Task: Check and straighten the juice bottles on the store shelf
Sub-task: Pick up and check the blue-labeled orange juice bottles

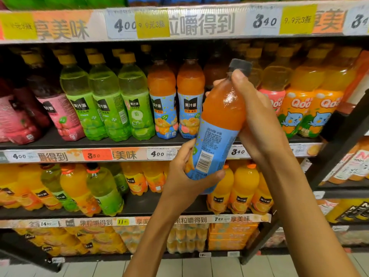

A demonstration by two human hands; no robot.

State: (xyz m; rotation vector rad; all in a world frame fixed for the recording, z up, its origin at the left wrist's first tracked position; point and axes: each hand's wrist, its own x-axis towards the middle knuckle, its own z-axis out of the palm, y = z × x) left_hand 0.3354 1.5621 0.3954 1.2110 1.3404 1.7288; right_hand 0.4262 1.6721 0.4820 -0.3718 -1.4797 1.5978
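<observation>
We see two bare forearms reaching up from the lower edge, no sleeves, watch, rings or gloves on them. The left hand (186, 172) and right hand (257, 114) show slim fingers (238, 78) with short, plain nails.

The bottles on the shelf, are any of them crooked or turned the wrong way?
Yes. On the lower shelf, a green bottle leans among the orange ones. The orange bottle held off the shelf by the left hand and right hand is tilted, with its barcode side facing out. Nothing looks spilled.
</observation>
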